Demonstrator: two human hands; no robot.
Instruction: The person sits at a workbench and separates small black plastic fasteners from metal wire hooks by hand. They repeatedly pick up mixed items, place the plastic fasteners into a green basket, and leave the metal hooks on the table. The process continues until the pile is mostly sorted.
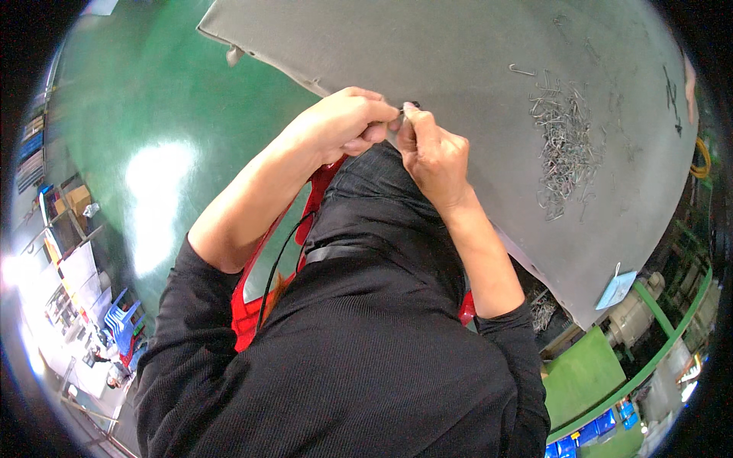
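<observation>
I pinch a small dark piece (415,104) at the fingertips of my right hand (437,156). My left hand (357,122) is curled right next to it, but I can't tell if it grips it too. My fingers hide most of its shape. Thin, bent, silvery wire hooks (565,137) lie in a messy heap right of my right hand.

One bare left grip (347,126) and one bare right grip (437,156) make two, at the upper middle of the frame, with one small black piece (415,104). One wide grey desk (466,53) carries one heap of thin silver wire hooks (565,137), too many for exact counting. At the right are one flat light-blue packet (617,290) and one yellow coil (701,160).
</observation>
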